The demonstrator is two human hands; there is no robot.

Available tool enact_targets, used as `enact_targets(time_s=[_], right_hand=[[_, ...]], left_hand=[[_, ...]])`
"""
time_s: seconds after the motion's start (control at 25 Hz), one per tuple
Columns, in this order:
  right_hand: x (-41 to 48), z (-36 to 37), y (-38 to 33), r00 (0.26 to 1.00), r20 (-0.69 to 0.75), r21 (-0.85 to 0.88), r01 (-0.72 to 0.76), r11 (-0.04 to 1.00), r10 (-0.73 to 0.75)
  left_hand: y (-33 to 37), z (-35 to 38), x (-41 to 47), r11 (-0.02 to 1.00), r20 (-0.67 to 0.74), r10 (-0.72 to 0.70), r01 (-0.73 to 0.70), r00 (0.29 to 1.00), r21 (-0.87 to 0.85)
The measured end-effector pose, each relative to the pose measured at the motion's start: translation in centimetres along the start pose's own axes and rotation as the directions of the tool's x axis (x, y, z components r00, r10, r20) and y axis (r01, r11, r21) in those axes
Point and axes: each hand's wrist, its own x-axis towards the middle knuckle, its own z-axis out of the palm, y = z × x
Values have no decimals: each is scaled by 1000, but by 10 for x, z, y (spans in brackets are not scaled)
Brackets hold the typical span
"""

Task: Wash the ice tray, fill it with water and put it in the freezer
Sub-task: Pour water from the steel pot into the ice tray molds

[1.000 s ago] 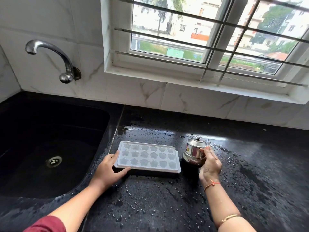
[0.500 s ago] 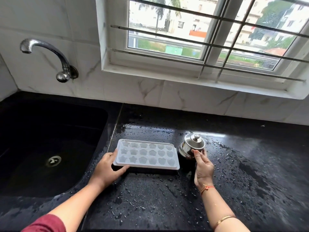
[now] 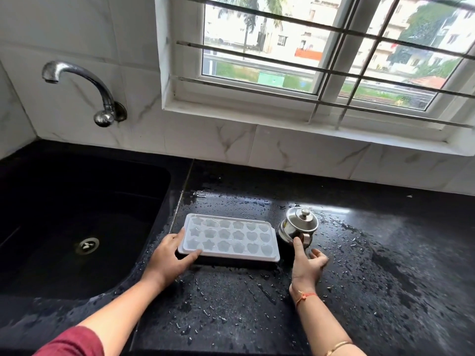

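A white ice tray (image 3: pixel 232 237) with star, flower and heart moulds lies flat on the wet black counter (image 3: pixel 257 304), just right of the sink. My left hand (image 3: pixel 167 258) grips its near-left corner, thumb on the front rim. A small lidded steel pot (image 3: pixel 298 226) stands right beside the tray's right end. My right hand (image 3: pixel 307 265) is spread open in front of the pot, one fingertip touching its base and nothing held.
A black sink (image 3: pixel 77 222) with a round drain (image 3: pixel 87 245) lies to the left, and a steel tap (image 3: pixel 77 86) sticks out of the tiled wall above it. A barred window (image 3: pixel 321 60) stands behind the counter. Water drops cover the countertop.
My right hand has let go of the steel pot, which now stands upright beside the tray. My left hand stays on the tray's corner.
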Motion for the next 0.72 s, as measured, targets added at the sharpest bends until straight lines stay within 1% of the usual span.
enact_targets(time_s=[0.04, 0.12, 0.2, 0.28, 0.4, 0.56, 0.72], right_hand=[[-4, 6, 3, 1000, -17, -19, -7, 1000, 6], [-8, 15, 9, 998, -26, -11, -56, 998, 56], [-8, 23, 10, 993, 2, -13, -118, 993, 118], [-2, 28, 12, 987, 57, -50, -144, 988, 147], [4, 36, 12, 970, 171, -68, -166, 984, 176], [13, 43, 13, 957, 206, -197, -164, 967, 205], [14, 43, 10, 940, 248, -231, -175, 957, 232]], left_hand=[[2, 0, 1, 999, -11, -25, 25, 1000, -41], [5, -1, 7, 978, -41, -116, 107, 992, -178], [9, -2, 15, 930, -40, -234, 212, 971, -301], [13, -3, 23, 888, -36, -330, 298, 943, -350], [15, -4, 32, 846, -57, -406, 352, 912, -400], [19, 0, 40, 796, -36, -462, 396, 886, -459], [28, 1, 39, 748, -65, -514, 410, 855, -522]])
